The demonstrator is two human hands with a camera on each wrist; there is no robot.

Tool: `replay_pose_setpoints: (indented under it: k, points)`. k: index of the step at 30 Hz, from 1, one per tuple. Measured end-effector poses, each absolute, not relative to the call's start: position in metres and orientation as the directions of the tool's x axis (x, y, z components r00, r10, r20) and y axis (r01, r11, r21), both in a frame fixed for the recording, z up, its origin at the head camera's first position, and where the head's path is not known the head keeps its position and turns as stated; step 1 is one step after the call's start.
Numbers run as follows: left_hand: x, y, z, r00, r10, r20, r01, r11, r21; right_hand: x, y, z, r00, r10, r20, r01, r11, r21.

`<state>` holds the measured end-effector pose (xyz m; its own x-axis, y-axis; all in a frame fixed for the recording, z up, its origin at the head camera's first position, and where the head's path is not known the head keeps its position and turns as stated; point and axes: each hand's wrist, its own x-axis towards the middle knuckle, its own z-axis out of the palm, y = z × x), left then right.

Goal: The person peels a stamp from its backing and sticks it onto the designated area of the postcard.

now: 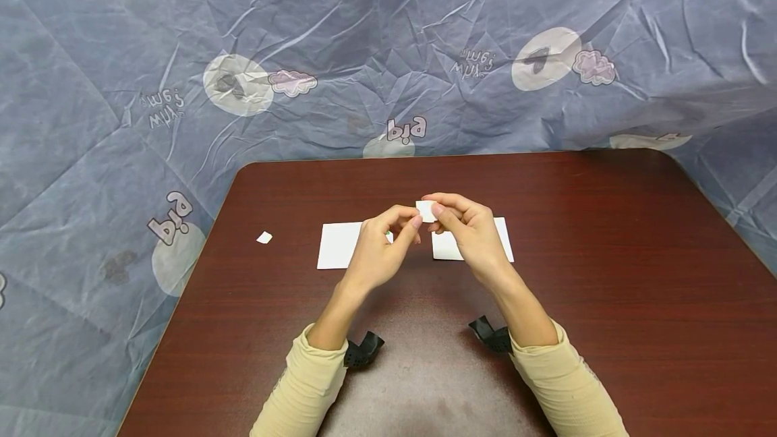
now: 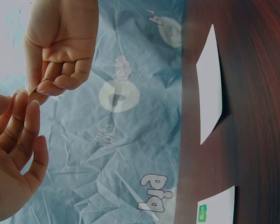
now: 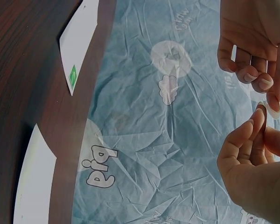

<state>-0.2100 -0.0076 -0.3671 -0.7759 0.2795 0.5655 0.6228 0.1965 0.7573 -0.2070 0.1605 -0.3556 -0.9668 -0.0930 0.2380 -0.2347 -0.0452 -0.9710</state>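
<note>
A small white paper square point(image 1: 425, 211) is held up above the table between both hands. My left hand point(image 1: 379, 245) pinches its left edge between thumb and index finger. On the other side, the right hand point(image 1: 470, 235) pinches the right edge, thumb in front. Beneath the left hand lies a white card point(image 1: 336, 246) bearing a green mark point(image 2: 202, 213), partly hidden by that hand in the head view. A second white card point(image 1: 447, 248) is behind the right hand, also partly covered. In the wrist views the square is mostly hidden by the fingers.
Another small white piece point(image 1: 264, 237) lies on the dark red wooden table point(image 1: 577, 235), left of the cards. Black straps point(image 1: 364, 351) circle both forearms by the rolled cream sleeves. A wrinkled blue-grey printed cloth point(image 1: 364, 52) hangs behind the table.
</note>
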Motion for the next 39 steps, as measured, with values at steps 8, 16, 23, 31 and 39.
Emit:
replay_pose_setpoints:
  k: [8, 16, 23, 31, 39]
  points:
    - [-0.2091, -0.0086, -0.366, -0.789, 0.283, 0.546, 0.605, 0.205, 0.769, -0.2065, 0.1615, -0.3547, -0.971, -0.084, 0.222, -0.22, -0.034, -0.975]
    - [-0.209, -0.0086, -0.3654, -0.788, 0.279, 0.549, 0.607, 0.199, 0.77, -0.2068, 0.1621, -0.355, -0.972, -0.078, 0.223, -0.222, -0.031, -0.975]
    - [-0.2092, -0.0084, -0.3655, -0.787, 0.275, 0.553, 0.611, 0.213, 0.763, -0.2076, 0.1626, -0.356, -0.971, -0.067, 0.23, -0.228, -0.037, -0.973]
    - [-0.2097, -0.0082, -0.3656, -0.78, 0.282, 0.559, 0.617, 0.202, 0.76, -0.2086, 0.1624, -0.3565, -0.972, -0.054, 0.229, -0.227, -0.039, -0.973]
    - [-0.2095, -0.0086, -0.3654, -0.786, 0.278, 0.553, 0.611, 0.208, 0.764, -0.2096, 0.1621, -0.3575, -0.974, -0.024, 0.223, -0.223, -0.03, -0.974]
